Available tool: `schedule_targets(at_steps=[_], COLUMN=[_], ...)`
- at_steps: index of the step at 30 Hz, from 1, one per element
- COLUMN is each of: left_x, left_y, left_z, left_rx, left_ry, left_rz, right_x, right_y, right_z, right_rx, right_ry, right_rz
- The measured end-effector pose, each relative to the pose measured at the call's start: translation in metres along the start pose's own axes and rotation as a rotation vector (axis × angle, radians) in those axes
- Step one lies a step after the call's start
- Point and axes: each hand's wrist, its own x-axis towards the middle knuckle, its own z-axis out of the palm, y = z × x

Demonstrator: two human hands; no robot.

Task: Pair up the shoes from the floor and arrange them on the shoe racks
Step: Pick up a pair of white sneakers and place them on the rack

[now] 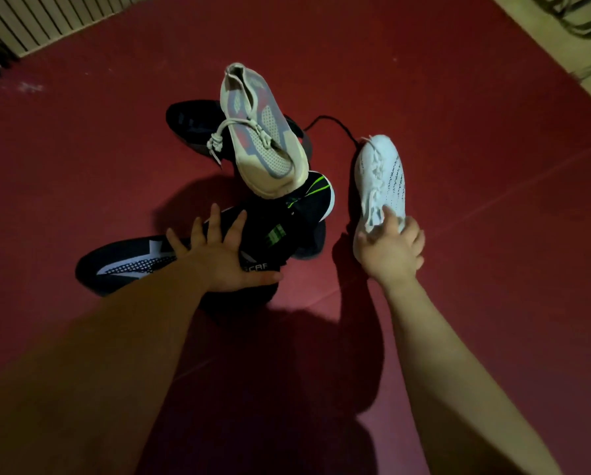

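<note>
Shoes lie heaped on the dark red floor (458, 166). My right hand (391, 246) grips the heel end of a white knit sneaker (383, 173) with black flecks, toe pointing away. My left hand (215, 255) rests with spread straight fingers on a black sneaker (122, 265) with white side markings. Beside it lies a black shoe with neon green stripes (307, 204). On top of the heap sits a beige sneaker (263, 132) with grey and pink panels and knotted laces. Another black shoe (191, 121) lies behind it, partly hidden.
A black lace (335, 123) trails across the floor between the heap and the white sneaker. A ribbed pale wall panel (30, 22) runs along the top left. Dark metal bars (581, 15) stand on a lighter floor strip at the top right.
</note>
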Motion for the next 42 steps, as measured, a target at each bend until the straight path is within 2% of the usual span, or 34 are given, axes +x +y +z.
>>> schedule_targets(at_steps=[7,12,20,26,31,36,42], left_x=[0.002,0.002,0.000,-0.004,-0.009,-0.021,-0.059], left_y=[-0.001,-0.001,0.000,0.000,-0.002,-0.002,-0.020], left_z=[0.001,0.000,0.001,0.005,0.005,0.015,0.033], left_rx=[0.005,-0.008,-0.010,0.005,0.012,0.006,0.047], left_ry=[0.012,-0.013,0.016,0.065,0.084,0.208,0.288], left_rz=[0.010,0.010,0.009,0.012,0.022,0.029,0.018], right_x=[0.059,0.033,-0.027,0.000,-0.011,-0.027,-0.045], right_y=[-0.014,-0.001,0.032,0.006,0.021,0.031,0.018], right_z=[0.007,0.016,0.011,-0.003,-0.006,-0.004,0.004], right_rx=[-0.033,-0.058,-0.151,0.005,0.117,0.028,-0.046], right_ry=[-0.132,-0.079,-0.280,-0.247,-0.168,-0.232,-0.283], right_rz=[0.170,0.111,0.209,0.229,0.186,0.152,0.221])
